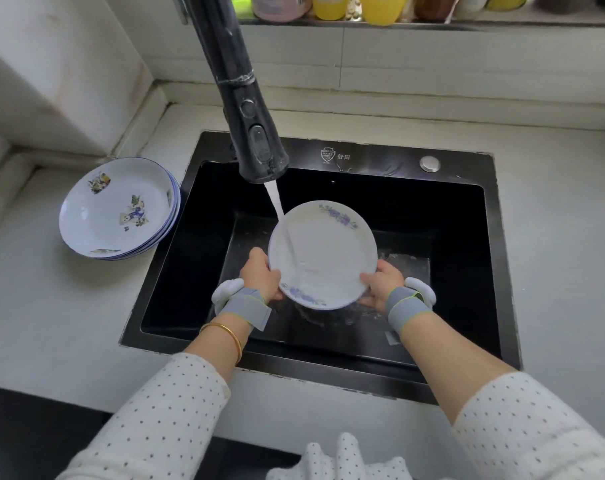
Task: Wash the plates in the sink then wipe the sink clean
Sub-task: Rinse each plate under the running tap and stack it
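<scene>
A white plate (pixel 323 254) with blue flower prints is held over the black sink (pixel 460 258). My left hand (pixel 261 277) grips its left rim and my right hand (pixel 379 284) grips its lower right rim, thumb on top. Water runs from the black faucet (pixel 256 140) onto the plate's left side. A stack of white plates with blue rims (pixel 117 209) sits on the counter left of the sink.
The grey counter (pixel 51 313) surrounds the sink. A round metal button (pixel 429 164) sits on the sink's back ledge. Bottles and cups (pixel 377 6) line the window sill behind. A tiled wall corner (pixel 51 81) rises at the left.
</scene>
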Motion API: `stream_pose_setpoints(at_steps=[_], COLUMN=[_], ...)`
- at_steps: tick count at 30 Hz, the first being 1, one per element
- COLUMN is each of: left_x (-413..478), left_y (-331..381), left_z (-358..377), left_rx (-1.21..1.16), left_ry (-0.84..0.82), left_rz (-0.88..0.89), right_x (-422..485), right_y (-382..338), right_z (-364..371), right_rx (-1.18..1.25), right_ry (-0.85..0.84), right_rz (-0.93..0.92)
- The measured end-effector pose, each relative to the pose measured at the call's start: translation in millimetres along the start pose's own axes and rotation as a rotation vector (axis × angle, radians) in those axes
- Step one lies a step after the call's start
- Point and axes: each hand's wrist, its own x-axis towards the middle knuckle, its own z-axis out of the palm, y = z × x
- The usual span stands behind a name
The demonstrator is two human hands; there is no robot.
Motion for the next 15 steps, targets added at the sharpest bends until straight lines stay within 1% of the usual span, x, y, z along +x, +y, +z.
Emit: stream_pose_setpoints(at_steps=[3, 7, 9, 12, 15], left_x=[4, 4, 2, -3, -9], left_y=[2, -7, -14, -21, -16], left_z=[-10, -11, -5, 9, 16], left_rx=[0.056, 0.002, -0.056, -0.172, -0.273], left_ry=[-0.017, -0.106, -0.133, -0.174, -0.135], left_rz=[-0.025, -0.158, -0.23, -0.276, -0.254], right_x=[-6, -13, -17, -18, -16], right_y=[-11, -27, -32, -32, -22], right_z=[8, 7, 3, -5, -13], right_rx=[-0.035, -0.175, -0.301, -0.45, -0.422], right_ry=[-0.047, -0.072, -0.048, -0.007, 0.036], right_rz=[0.076, 0.054, -0.001, -0.171, -0.274])
